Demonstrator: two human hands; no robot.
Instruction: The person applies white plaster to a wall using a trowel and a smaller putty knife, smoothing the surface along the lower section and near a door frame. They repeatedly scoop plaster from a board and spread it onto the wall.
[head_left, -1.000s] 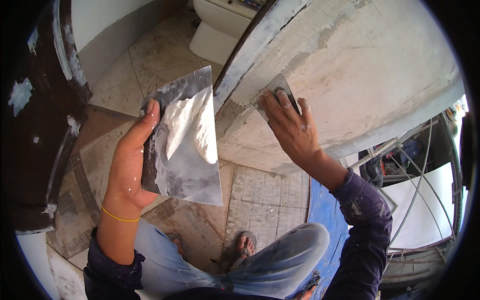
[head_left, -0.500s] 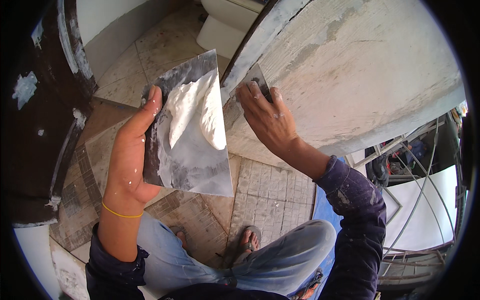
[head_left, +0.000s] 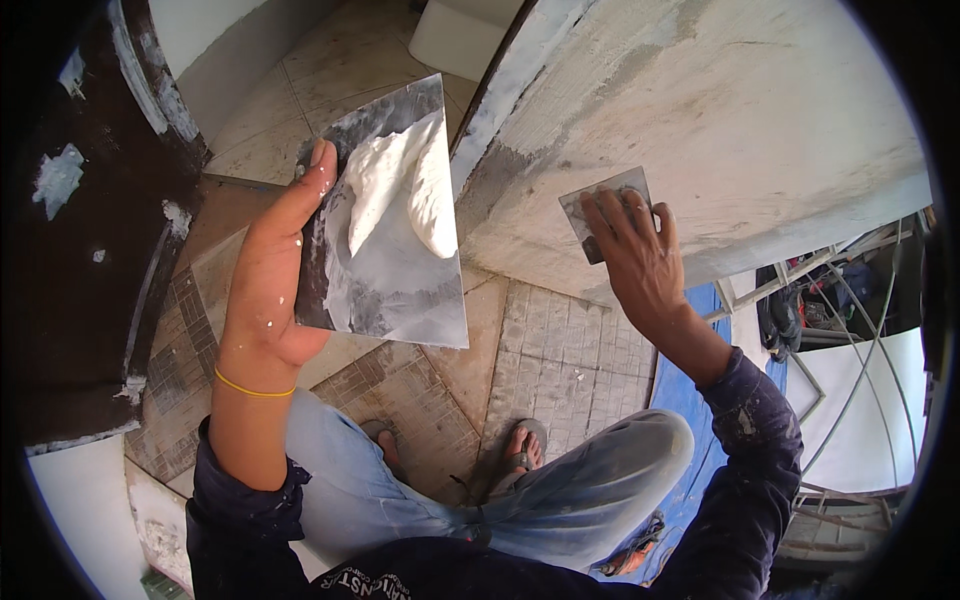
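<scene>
My left hand [head_left: 275, 270] grips a metal plate [head_left: 400, 300] loaded with white paste [head_left: 380, 180], left of center. My right hand [head_left: 645, 265] holds a thin scraper [head_left: 625, 180] at the wall [head_left: 760, 140], right of center. White fixture [head_left: 455, 40] beyond, top center.

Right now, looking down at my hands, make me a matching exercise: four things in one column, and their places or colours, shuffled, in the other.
Column one
1. large metal plate
2. white paste
3. small metal blade
4. wristband

Column two
A. yellow, around the left wrist
B. under the fingers of the right hand
C. held in the left hand
D. heaped on a flat metal surface

Right pairs: 1-C, 2-D, 3-B, 4-A.
</scene>
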